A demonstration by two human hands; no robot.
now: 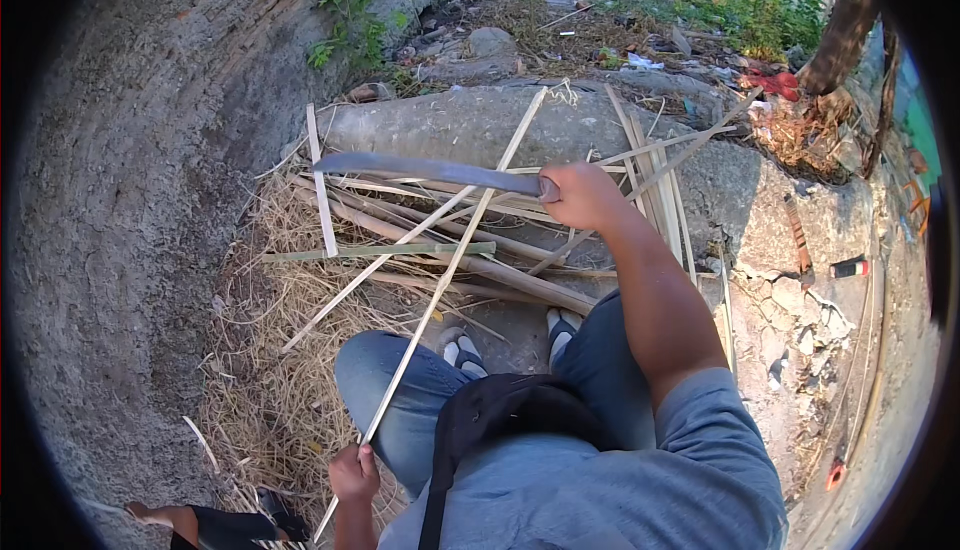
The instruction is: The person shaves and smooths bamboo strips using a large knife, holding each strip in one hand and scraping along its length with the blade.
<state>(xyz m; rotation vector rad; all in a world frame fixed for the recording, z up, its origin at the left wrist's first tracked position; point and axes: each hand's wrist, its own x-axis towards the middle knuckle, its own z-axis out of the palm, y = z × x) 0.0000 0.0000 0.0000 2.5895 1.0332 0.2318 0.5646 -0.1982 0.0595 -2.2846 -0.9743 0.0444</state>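
Right hand extended gripping machete; left hand clutching bamboo strip.

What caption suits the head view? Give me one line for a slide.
Seated person's right hand holds a long knife against a thin bamboo strip gripped by the left hand.

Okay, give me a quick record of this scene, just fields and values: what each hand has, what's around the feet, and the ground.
left hand: left hand, grip closed on the near end of a long thin bamboo strip
right hand: right hand, grip closed on the handle of a long curved blade
blade: points to the person's left, above the pile
strip: runs diagonally up and away, passing under the blade
around the feet: split bamboo pieces, dry straw
footwear: sandals
ground: cracked concrete
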